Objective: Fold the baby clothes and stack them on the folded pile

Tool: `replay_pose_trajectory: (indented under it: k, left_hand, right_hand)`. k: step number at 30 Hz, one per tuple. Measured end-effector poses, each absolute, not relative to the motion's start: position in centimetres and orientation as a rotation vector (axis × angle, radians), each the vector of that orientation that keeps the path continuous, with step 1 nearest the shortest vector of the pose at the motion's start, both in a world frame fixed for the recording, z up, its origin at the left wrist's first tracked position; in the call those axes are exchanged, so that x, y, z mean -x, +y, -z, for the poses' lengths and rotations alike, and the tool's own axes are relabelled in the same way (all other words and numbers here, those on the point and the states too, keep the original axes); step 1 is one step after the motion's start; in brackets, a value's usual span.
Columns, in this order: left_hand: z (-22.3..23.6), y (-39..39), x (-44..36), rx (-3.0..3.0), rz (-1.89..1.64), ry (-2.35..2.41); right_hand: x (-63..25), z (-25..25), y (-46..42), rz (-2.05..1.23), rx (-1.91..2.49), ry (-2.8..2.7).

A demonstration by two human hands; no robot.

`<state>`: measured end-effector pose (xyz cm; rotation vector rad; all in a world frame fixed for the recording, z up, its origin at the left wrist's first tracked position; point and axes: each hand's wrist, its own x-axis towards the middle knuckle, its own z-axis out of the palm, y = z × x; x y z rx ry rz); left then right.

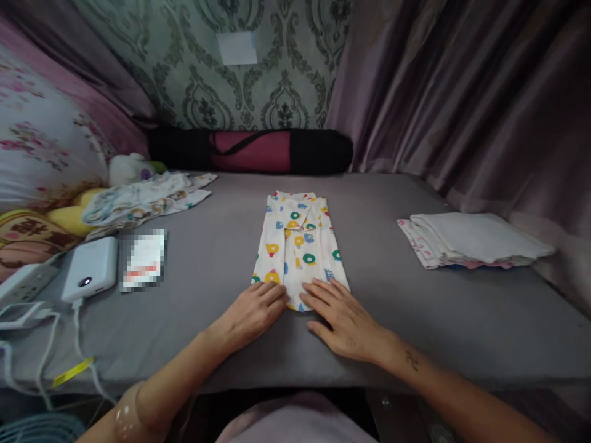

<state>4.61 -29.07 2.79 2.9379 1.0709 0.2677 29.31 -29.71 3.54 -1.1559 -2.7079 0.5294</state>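
A small white shirt (300, 246) printed with colourful figures lies in the middle of the grey-covered surface. Its sides are folded inward, and a collar shows at the far end. My left hand (261, 304) rests palm down on the near left corner, its fingers stretched out and its thumb hidden. On the near right corner lies my right hand (344, 317), fingers spread over the cloth and thumb on the grey cover. Neither hand holds anything that I can see.
A stack of folded cloths (480, 240) lies at right. To the left are a crumpled printed garment (143, 200), a white power bank (91, 267) with cables, a power strip (28, 280) and a blurred packet (144, 260). A long black-and-red bag (252, 149) lies along the wall.
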Motion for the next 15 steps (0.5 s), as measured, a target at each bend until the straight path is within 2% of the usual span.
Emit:
replay_pose_trajectory:
  k: [10,15]
  left_hand:
    - [-3.5,-27.7,-5.0,-2.550,-0.553,1.293]
    - [-3.1,-28.4,-4.6,-2.683,-0.509,1.178]
  right_hand:
    - [-28.9,-2.7,-28.0,-0.243,1.142,-2.499]
    - [-29.9,-3.2,-27.9,-0.244,1.033,-2.556]
